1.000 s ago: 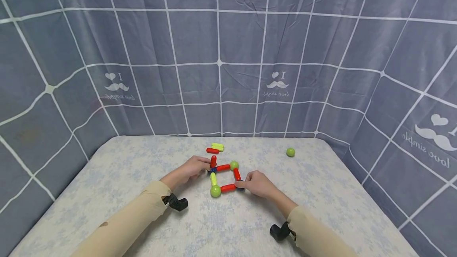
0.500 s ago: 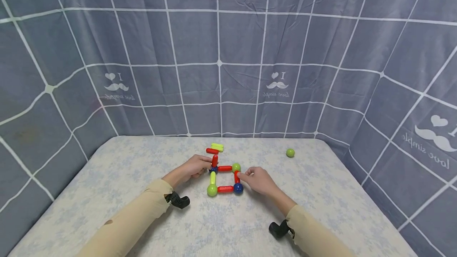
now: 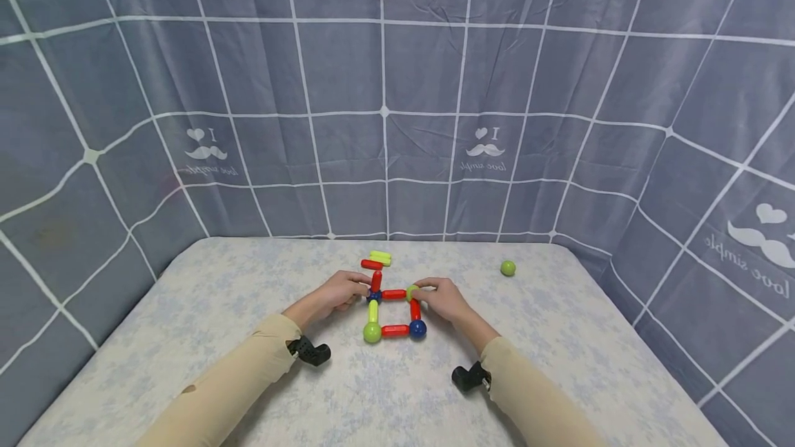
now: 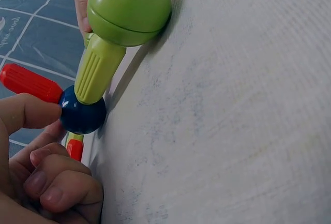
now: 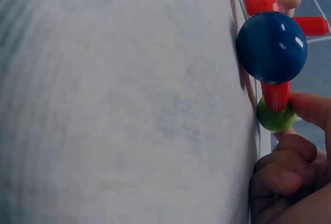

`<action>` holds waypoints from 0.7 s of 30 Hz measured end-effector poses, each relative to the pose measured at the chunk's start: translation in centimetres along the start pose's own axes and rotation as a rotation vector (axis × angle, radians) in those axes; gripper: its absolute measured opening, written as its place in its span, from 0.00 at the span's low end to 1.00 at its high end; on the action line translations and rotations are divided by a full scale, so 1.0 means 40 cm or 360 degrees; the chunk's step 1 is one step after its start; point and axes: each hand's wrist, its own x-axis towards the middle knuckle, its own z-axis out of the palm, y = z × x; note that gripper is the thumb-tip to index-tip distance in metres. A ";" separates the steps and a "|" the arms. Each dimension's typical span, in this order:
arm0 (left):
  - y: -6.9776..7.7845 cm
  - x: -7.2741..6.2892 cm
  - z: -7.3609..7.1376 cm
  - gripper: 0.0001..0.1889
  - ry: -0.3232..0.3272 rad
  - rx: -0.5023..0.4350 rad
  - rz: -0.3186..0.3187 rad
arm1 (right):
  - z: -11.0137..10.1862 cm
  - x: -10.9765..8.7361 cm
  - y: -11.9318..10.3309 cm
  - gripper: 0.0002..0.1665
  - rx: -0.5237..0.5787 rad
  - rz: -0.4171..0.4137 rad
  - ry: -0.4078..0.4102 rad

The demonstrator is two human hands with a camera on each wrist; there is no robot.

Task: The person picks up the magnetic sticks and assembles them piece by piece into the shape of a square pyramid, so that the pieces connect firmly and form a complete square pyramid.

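A square of toy rods and balls lies on the table between my hands. My left hand (image 3: pixel 341 290) pinches the blue ball (image 4: pixel 83 113) at its far left corner, from which a red rod (image 3: pixel 377 280) sticks up. At the far right corner, thumb and finger of my right hand (image 3: pixel 444 297) hold the green ball (image 5: pixel 276 118). The near corners are a green ball (image 3: pixel 372 332) on the left and a blue ball (image 3: pixel 418 329) on the right. A yellow-green rod (image 3: pixel 373 311) forms the left side; red rods (image 3: pixel 395 330) form the other sides.
Behind the square lie a loose red rod (image 3: pixel 372 264) and yellow-green rods (image 3: pixel 381 257). A single green ball (image 3: pixel 508 268) sits farther right on the patterned tabletop (image 3: pixel 397 392). A grey checked curtain (image 3: pixel 348 150) surrounds the table's back and sides.
My right hand has left the near right blue ball and moved away from me, past the right red rod, to the far right green ball. The skewed frame has straightened. My left hand keeps its hold.
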 end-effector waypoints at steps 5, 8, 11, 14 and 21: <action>0.014 0.015 0.015 0.21 0.0250 0.0103 0.0001 | -0.001 0.004 0.013 0.21 0.0030 -0.0034 0.0013; 0.024 0.033 0.022 0.19 0.0379 0.0192 0.0032 | -0.003 0.005 0.017 0.21 0.0043 -0.0047 0.0021; 0.031 0.052 0.023 0.16 0.0462 0.0257 0.0078 | -0.003 0.005 0.020 0.20 0.0053 -0.0065 0.0022; 0.034 0.074 0.018 0.15 0.0519 0.0300 0.0087 | -0.001 0.007 0.023 0.20 0.0041 -0.0090 0.0015; 0.038 0.117 0.009 0.18 0.0536 0.0320 0.0130 | -0.003 0.005 0.023 0.19 0.0023 -0.0111 0.0017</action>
